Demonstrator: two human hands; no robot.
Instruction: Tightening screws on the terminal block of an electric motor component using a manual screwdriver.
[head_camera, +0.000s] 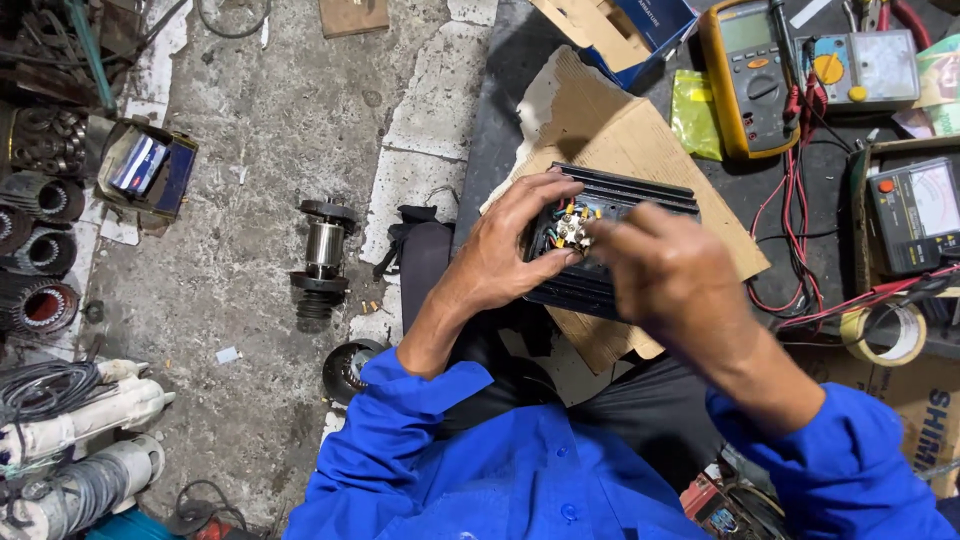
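Head view: our left hand (505, 255) grips the black finned metal motor housing (610, 245) on the torn brown cardboard sheet (610, 140); right hand (665, 270) pinches at its coloured-wire terminal block (570, 230). Risk: small fasteners slipping from fingertips, loose wires touching.

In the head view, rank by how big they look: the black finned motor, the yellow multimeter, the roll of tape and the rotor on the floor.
1. black finned motor, partly hidden by both hands
2. yellow multimeter
3. rotor, on the lower floor, so unsure against the multimeter
4. roll of tape
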